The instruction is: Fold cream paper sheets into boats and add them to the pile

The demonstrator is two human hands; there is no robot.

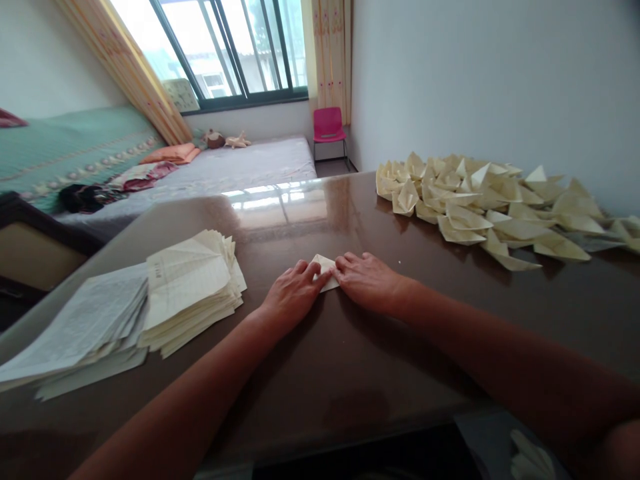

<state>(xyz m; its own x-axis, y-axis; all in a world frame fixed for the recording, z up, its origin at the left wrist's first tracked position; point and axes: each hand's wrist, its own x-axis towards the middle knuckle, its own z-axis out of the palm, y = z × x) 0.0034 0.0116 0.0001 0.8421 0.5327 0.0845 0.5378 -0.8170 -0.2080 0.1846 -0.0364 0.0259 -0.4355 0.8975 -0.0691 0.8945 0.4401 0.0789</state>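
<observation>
A small folded piece of cream paper (327, 261) lies on the brown tabletop, partly covered by both hands. My left hand (294, 288) grips its left side, thumb and fingers bent in on it. From the other side my right hand (369, 281) presses its curled fingers onto the paper's right part. The fingertips of the two hands almost meet over it. Much of the paper's lower edge is hidden under the fingers.
Left of my hands lies a stack of cream sheets (187, 283), overlapping printed grey-white sheets (95, 323). A heap of folded paper boats (475, 200) covers the table's back right, by the wall. Beyond the glossy table (295, 373) stand a bed (270, 160) and a pink chair (329, 125).
</observation>
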